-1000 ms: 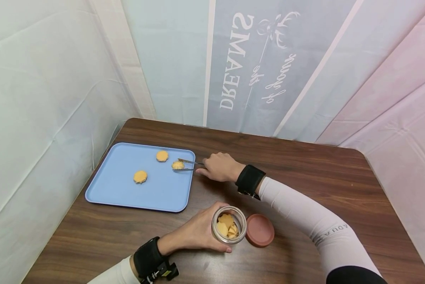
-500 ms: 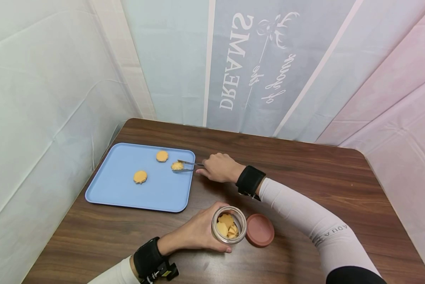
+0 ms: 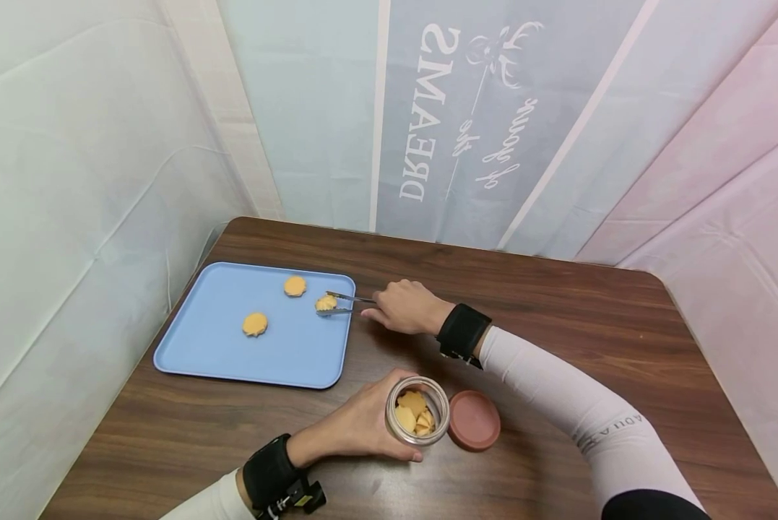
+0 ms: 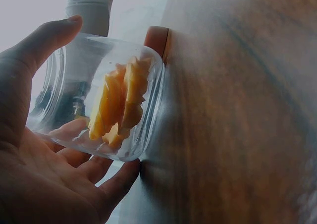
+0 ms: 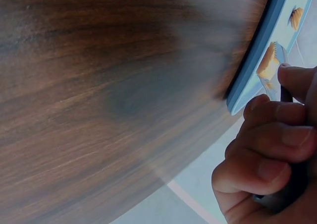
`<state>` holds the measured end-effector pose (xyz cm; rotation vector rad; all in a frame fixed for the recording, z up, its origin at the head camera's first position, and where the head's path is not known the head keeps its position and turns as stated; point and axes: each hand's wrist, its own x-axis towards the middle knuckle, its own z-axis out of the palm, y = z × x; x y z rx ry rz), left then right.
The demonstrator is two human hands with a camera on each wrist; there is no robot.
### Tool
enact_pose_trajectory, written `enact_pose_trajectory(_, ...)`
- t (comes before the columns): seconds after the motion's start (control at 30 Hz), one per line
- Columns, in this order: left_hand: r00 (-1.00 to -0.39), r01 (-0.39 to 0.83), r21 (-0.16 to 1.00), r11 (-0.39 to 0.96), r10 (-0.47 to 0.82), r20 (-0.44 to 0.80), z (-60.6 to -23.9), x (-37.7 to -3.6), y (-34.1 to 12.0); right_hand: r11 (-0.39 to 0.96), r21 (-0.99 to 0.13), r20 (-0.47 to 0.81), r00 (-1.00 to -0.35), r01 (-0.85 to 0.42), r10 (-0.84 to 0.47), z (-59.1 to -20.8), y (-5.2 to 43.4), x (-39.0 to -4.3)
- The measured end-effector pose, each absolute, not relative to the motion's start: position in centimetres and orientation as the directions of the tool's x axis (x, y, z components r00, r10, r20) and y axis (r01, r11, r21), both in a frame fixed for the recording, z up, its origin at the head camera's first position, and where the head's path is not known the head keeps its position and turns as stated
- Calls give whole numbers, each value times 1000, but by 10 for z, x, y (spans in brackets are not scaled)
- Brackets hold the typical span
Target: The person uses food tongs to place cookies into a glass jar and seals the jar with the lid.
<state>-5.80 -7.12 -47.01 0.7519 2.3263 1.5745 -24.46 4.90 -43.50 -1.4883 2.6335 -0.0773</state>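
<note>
Cookie between tongs at the tray's edge

The right hand [image 3: 404, 306] has its fingers curled round the handle of the tongs [image 3: 352, 297], whose arms reach over the near-right part of the tray [image 3: 291, 357]. One cookie [image 3: 326, 302] sits between the tips, just inside the rim; whether both tips press on it, and whether it rests on the tray or is slightly raised, cannot be told. Two others, the far cookie [image 3: 295, 286] and the middle cookie [image 3: 255, 324], lie apart on the tray. The left hand [image 3: 372, 420] is clamped round the jar [image 3: 445, 410], thumb on one side and fingers on the other. Several jar cookies [image 4: 124, 95] are gathered at its base, and the lid [image 3: 476, 421] lies just beside it on the table [image 3: 525, 469].

The step in hand appears to be handling a single cookie with the tongs; laying down and picking up look equally possible. If laying down, the next move calls for spreading the tips evenly and drawing them back without dragging the cookie. If picking up, it calls for a light, even pinch and a lift clear of the rim.
</note>
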Motion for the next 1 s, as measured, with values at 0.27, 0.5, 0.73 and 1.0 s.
enact_pose_trajectory(0.27, -837, 279, 918, 281, 540, 89, -470, -58, -72, 526, -97, -60, -523, -845, -850, -429, 51, -244)
enact_pose_trajectory(0.5, -838, 280, 918, 282, 538, 90, -471, -59, -72, 509, -93, -66, -505, -856, -861, -430, 52, -243)
enact_pose_trajectory(0.73, -836, 280, 918, 281, 542, 89, -471, -58, -71, 497, -22, -51, -496, -867, -867, -433, 52, -243)
enact_pose_trajectory(1.0, -842, 282, 915, 288, 532, 92, -471, -58, -70, 506, -40, -76, -502, -862, -861, -440, 52, -241)
